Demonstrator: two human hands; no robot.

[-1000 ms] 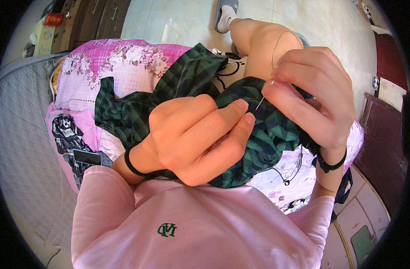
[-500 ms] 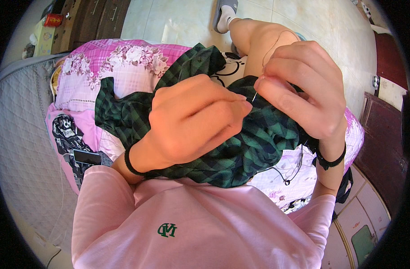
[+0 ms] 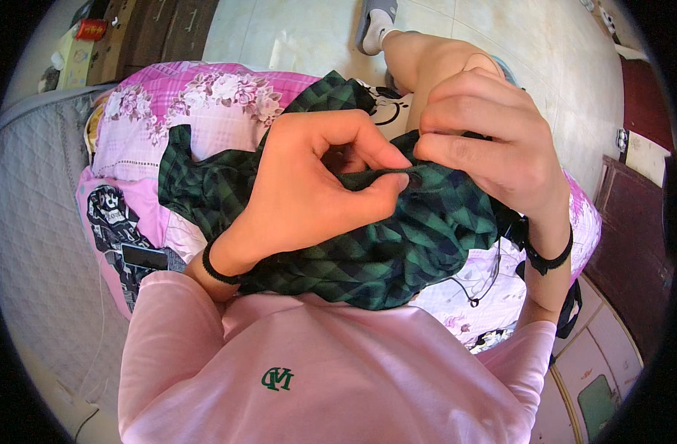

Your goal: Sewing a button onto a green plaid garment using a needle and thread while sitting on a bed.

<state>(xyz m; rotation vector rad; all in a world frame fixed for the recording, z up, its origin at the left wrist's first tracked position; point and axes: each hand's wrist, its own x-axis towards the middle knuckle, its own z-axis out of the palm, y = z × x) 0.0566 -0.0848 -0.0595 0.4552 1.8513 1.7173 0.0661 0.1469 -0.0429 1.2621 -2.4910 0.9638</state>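
A dark green and navy plaid garment (image 3: 427, 244) lies bunched over my lap. My left hand (image 3: 309, 177) pinches a folded edge of it between thumb and forefinger, with the other fingers curled behind. Close beside those fingertips, my right hand (image 3: 494, 140) has its thumb and forefinger pressed together at the same edge. The sewing needle seen in that pinch half a second ago is hidden now. A thin thread (image 3: 473, 58) arcs above the right knuckles, hard to follow against my leg.
Floral pink bedding (image 3: 205, 111) spreads under the garment. A phone (image 3: 144, 257) with a white cable lies to the left, near a black printed cloth (image 3: 109, 214). A dark cord (image 3: 494, 277) hangs below my right wrist. Dark wooden furniture (image 3: 150, 41) stands at the far left.
My left hand has opened from a tight curl into a rounded pinch on the cloth edge. My right hand has shifted slightly left and down; the needle has gone out of sight.
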